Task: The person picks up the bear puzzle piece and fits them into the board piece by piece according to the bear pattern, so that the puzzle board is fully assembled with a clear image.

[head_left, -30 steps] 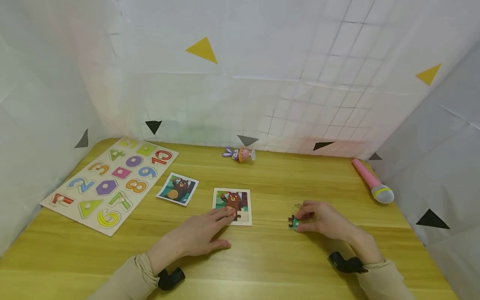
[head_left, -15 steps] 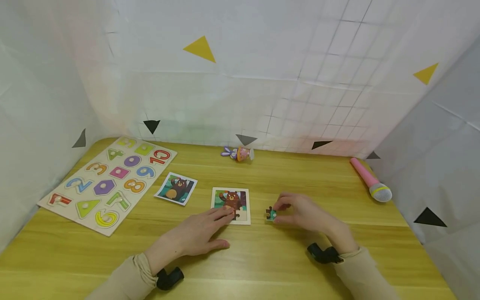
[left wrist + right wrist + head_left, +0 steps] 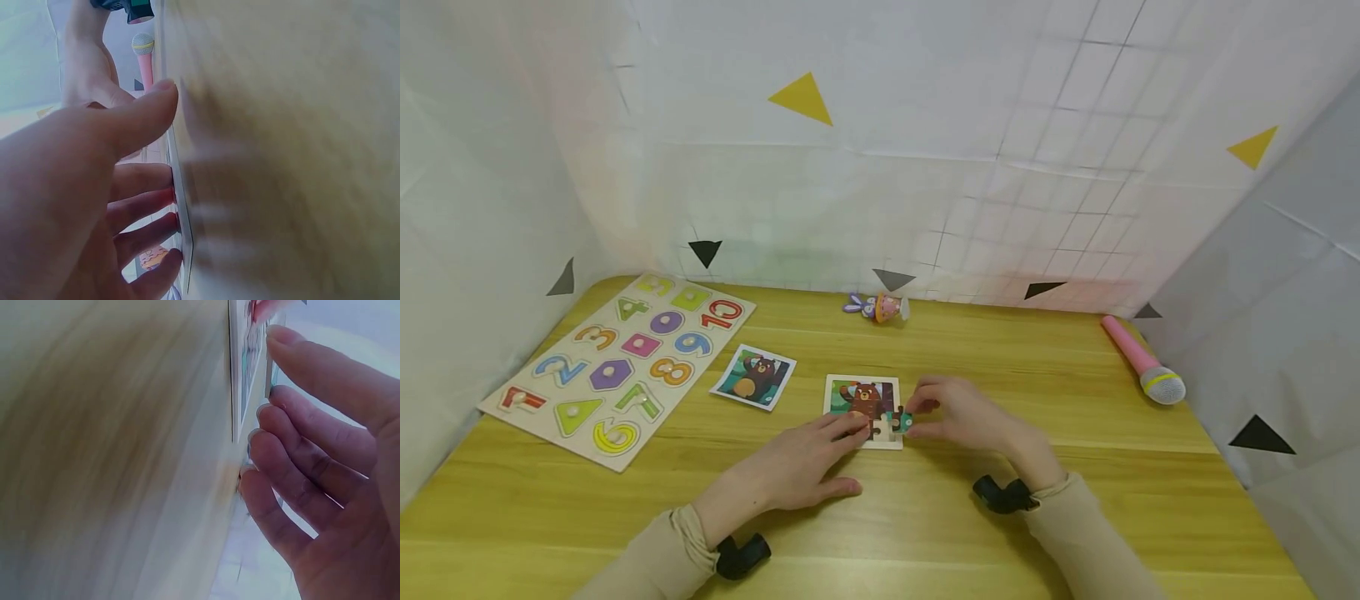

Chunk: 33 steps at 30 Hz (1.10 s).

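A square bear jigsaw puzzle in a pale frame (image 3: 862, 378) lies on the wooden table, its lower right part showing bare pale backing (image 3: 882, 431). My left hand (image 3: 793, 467) rests its fairly straight fingertips on the puzzle's lower left, hiding that part. My right hand (image 3: 973, 429) pinches a green and brown puzzle piece (image 3: 898, 421) between thumb and fingers, over the frame's right edge. In the right wrist view, the piece (image 3: 270, 375) stands out from the puzzle frame (image 3: 235, 419), slightly apart. The left wrist view shows my left fingers (image 3: 147, 178) against the puzzle's edge (image 3: 185, 231).
A bear picture card (image 3: 754, 377) lies left of the puzzle. Farther left is a number and shape board (image 3: 572, 375). A purple rabbit toy (image 3: 877, 307) lies at the back, and a pink toy microphone (image 3: 1142, 358) at the right. White cloth walls (image 3: 880, 192) surround the table.
My right hand has moved left, carrying the puzzle piece from the table on the right to the puzzle's right edge. My left hand has stayed on the puzzle.
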Tool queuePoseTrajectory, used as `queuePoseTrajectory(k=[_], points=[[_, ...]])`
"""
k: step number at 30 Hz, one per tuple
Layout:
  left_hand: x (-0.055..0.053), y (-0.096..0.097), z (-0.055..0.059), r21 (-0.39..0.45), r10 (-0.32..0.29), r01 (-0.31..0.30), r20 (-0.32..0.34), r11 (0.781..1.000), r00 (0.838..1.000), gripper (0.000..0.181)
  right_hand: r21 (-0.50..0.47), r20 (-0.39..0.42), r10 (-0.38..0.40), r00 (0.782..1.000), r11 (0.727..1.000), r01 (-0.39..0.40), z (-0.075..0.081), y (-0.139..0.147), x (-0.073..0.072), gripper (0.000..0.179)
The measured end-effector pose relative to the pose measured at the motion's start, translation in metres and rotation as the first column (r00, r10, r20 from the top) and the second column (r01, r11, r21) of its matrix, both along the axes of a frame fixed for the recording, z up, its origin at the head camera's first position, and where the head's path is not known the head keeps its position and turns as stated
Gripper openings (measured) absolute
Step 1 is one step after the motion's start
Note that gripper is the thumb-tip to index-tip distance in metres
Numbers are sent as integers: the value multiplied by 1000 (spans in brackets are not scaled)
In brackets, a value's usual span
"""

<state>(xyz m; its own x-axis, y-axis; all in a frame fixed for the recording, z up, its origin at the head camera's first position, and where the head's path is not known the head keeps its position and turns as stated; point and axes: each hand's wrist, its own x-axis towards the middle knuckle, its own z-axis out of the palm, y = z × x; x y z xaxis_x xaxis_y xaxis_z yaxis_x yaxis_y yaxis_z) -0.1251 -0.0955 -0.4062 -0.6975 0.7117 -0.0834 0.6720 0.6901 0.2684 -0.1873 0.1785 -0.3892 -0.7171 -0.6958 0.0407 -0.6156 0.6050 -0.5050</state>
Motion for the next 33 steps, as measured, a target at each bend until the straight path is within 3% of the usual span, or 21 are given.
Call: queuePoseTrajectory(k=[24, 33], points=[[-2, 2, 1, -2, 9, -9, 15, 1000, 1000, 72, 16, 45, 25, 999, 1000, -25, -10, -18, -2, 20], [0, 2, 0, 9, -3, 3, 7, 1000, 1000, 72, 16, 11, 64, 998, 998, -64, -14, -18, -2, 23]])
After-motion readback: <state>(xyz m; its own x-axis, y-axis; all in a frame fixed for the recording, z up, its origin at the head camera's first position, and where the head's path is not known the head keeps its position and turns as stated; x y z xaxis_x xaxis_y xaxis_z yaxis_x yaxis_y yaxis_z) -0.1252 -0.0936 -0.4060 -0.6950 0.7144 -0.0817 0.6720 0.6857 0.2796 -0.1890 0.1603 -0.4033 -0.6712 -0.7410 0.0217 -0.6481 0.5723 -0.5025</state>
